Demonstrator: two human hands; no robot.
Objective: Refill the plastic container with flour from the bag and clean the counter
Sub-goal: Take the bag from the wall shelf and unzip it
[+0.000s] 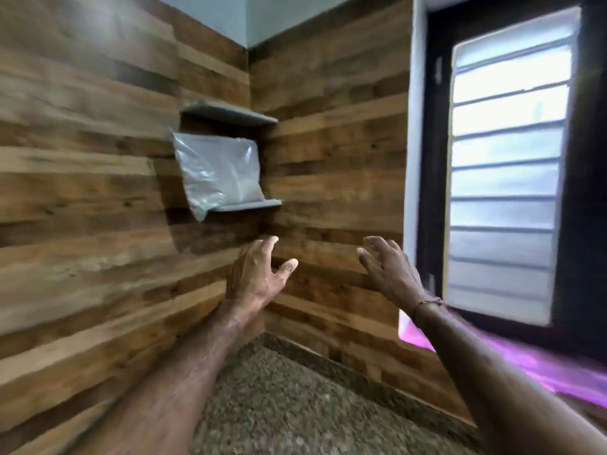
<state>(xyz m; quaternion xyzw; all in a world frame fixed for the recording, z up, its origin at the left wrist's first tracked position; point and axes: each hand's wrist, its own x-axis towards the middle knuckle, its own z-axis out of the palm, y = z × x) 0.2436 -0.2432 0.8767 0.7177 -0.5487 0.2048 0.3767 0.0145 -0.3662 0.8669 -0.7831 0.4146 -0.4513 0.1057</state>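
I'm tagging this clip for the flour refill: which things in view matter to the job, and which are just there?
For the job: bag of flour; counter; left hand and right hand, both open, raised toward the bag. The container is not in view.

Just there: lower shelf under the bag; upper shelf; window; blurred pink thing.

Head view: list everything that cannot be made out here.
All in the head view:
1. Clear plastic bag of pale flour: whether it is sealed or open is lost to motion blur.
2. Pink streak below the window: smeared beyond recognition.
3. Speckled stone counter: cut off by the bottom edge.
4. Plastic container: nowhere in frame.
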